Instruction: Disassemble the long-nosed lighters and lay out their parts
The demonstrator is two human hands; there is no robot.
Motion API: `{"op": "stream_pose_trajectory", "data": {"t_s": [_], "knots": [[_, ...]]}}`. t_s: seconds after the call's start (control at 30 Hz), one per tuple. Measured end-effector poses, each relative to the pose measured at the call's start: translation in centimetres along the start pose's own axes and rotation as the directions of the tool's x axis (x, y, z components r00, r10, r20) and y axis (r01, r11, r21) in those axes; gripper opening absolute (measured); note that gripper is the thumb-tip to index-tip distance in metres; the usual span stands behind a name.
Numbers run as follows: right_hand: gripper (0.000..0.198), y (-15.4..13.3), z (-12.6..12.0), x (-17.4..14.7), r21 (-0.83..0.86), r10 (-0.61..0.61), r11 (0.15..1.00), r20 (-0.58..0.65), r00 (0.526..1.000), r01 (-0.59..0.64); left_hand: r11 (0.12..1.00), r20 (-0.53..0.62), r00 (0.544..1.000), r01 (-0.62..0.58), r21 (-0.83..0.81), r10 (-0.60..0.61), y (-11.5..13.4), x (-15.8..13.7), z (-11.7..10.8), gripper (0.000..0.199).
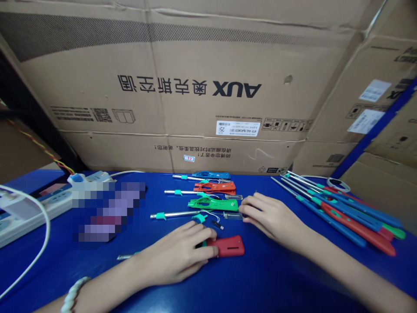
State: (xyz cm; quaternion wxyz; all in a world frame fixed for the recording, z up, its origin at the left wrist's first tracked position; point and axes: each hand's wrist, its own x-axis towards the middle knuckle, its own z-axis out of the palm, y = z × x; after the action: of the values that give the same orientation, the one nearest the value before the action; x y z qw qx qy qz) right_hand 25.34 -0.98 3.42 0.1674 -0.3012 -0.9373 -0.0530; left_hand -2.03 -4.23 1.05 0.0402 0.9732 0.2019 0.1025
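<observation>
My left hand (182,250) is closed over a red stick lighter (232,247) lying on the blue table, its fingers on the handle. The lighter's metal tube sticks out beyond the wrist, and its middle is hidden. Past it, my right hand (272,217) has its bent fingertips at the end of a clear fuel tank (231,215), beside a green lighter casing (213,204). Left of that tank lie a metal tube (177,214), a loose teal trigger (200,218) and a small black igniter (217,224) with white wires.
Farther back lie an orange casing (216,188) and a blue casing (211,175) with their tubes. Several assembled lighters (355,217) are heaped at right. A white power strip (58,200) and a pixelated object (112,211) sit at left. Cardboard (182,52) walls the back.
</observation>
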Motion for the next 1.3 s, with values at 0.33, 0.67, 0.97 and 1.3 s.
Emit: {"op": "stream_pose_trajectory", "data": {"t_s": [0.33, 0.67, 0.97, 1.3], "knots": [[0.017, 2.2, 0.4, -1.1, -0.332, 0.201, 0.939, 0.304, 0.931, -0.094, 1.000, -0.007, 1.000, -0.003, -0.003, 0.003, -0.1, 0.0, 0.3, 0.026], [0.013, -2.8, 0.6, -0.2, 0.051, -0.054, 0.998, 0.305, 0.951, 0.040, 0.998, -0.006, 0.999, -0.033, 0.055, 0.033, 0.1, 0.0, 0.0, 0.028], [0.013, -3.3, 1.2, -0.6, -0.109, -0.117, 0.983, 0.269, 0.956, 0.150, 0.994, -0.023, 0.999, -0.043, 0.102, 0.046, 0.3, 0.0, 0.0, 0.029], [0.015, -3.6, 2.2, -1.0, -0.221, -0.112, 0.960, 0.249, 0.962, 0.169, 0.994, -0.017, 0.997, -0.068, 0.090, 0.070, 0.5, 0.1, -0.1, 0.027]]}}
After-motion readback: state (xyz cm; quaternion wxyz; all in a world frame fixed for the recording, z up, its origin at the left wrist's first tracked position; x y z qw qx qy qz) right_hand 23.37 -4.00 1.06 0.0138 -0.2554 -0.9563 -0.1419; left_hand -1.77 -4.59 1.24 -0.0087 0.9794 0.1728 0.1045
